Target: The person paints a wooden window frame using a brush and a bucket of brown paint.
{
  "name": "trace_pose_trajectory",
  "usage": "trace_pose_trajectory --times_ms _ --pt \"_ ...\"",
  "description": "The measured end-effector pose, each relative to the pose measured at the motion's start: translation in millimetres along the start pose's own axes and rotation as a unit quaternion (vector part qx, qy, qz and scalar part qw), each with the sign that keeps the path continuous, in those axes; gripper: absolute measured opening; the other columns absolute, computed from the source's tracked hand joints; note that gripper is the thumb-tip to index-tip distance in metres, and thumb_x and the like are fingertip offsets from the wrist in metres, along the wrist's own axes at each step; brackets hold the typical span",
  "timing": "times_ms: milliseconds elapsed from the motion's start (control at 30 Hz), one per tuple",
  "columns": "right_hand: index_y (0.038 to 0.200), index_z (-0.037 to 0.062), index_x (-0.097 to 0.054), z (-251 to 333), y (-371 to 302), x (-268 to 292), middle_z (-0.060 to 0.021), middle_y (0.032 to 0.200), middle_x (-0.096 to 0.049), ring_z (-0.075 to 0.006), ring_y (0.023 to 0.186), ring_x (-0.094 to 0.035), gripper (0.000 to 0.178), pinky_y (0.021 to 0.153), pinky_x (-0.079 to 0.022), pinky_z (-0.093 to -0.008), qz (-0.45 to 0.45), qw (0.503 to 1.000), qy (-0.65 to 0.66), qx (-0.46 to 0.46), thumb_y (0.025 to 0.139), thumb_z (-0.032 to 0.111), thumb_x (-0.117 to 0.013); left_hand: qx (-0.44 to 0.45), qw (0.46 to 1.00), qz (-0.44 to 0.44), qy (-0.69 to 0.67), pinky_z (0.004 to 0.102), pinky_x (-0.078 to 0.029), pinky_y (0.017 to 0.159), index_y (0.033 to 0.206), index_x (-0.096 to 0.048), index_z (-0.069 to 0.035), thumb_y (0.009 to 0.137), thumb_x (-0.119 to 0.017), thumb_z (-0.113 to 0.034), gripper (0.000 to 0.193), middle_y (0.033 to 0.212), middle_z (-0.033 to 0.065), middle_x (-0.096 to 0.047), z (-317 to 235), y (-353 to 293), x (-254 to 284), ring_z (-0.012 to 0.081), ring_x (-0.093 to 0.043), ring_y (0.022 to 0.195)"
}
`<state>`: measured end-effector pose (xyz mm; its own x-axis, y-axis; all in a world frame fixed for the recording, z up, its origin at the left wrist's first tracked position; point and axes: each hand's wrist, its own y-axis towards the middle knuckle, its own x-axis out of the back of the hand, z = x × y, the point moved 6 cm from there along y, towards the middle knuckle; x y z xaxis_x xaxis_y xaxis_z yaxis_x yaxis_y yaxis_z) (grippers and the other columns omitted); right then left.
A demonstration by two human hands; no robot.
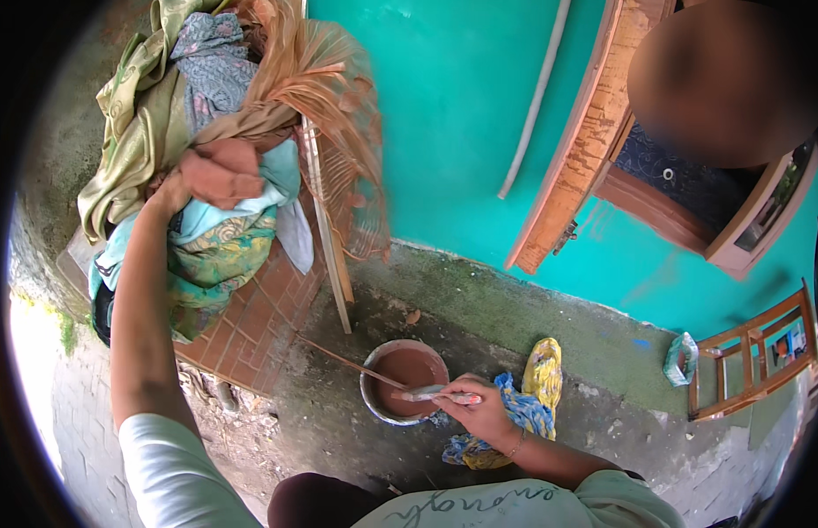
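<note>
My right hand [481, 412] is closed round the handle of a paintbrush [422, 393]. The brush lies level over a round bucket [365, 400] of reddish-brown paint [407, 363], its bristles pointing left. A thin stick [338, 355] leans out of the bucket. My left arm reaches up to a heap of clothes, where my left hand [169, 194] is at a rust-brown cloth [222, 172]; its fingers are mostly hidden by the fabric. Around it lie a light-blue cloth [280, 172], a green patterned cloth [224, 255] and a shiny olive cloth [132, 158].
The heap rests on a brick ledge [242, 339], beside wooden slats [325, 220] and orange netting [338, 114]. Behind stands a turquoise wall [453, 114] with a window, where a person [726, 84] is. A blue-yellow cloth [523, 409] and a wooden frame [752, 356] are on the right.
</note>
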<state>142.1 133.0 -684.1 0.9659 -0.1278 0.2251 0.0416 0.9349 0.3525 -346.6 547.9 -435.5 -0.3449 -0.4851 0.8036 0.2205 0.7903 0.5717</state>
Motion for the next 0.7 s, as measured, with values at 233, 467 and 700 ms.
trace_pose_trajectory --times_ms 233,467,700 --pt "0.102 0.0026 -0.071 28 -20 15 -0.0104 0.093 -0.069 -0.0251 0.083 -0.067 0.024 0.072 -0.054 -0.0336 -0.005 0.996 -0.088 0.028 0.081 0.009 -0.081 0.113 0.969 0.19 0.111 0.0436 -0.047 0.101 0.111 -0.068 0.008 0.087 -0.058 -0.017 0.035 0.125 0.0296 -0.062 -114 11 -15 0.0378 -0.059 0.121" --pt "0.106 0.002 -0.07 49 -22 8 -0.0137 0.097 -0.068 -0.0275 0.082 -0.068 0.026 0.07 -0.055 -0.035 0.019 0.994 -0.097 0.038 0.084 0.011 -0.08 0.055 0.988 -0.131 -0.065 0.039 -0.052 0.087 0.122 -0.06 0.007 0.089 -0.059 -0.003 0.035 0.107 0.0239 -0.07 -261 -122 119 0.0306 -0.069 0.1" --pt "0.105 -0.0016 -0.071 168 6 54 -0.0149 0.101 -0.07 -0.0266 0.086 -0.069 0.023 0.074 -0.056 -0.0345 0.018 0.968 -0.191 0.162 0.085 0.004 -0.077 -0.082 0.946 -0.154 -0.274 0.0292 -0.053 0.084 0.118 -0.064 0.007 0.089 -0.062 0.005 0.029 0.104 0.013 -0.072 -329 -179 129 0.0152 -0.068 0.091"
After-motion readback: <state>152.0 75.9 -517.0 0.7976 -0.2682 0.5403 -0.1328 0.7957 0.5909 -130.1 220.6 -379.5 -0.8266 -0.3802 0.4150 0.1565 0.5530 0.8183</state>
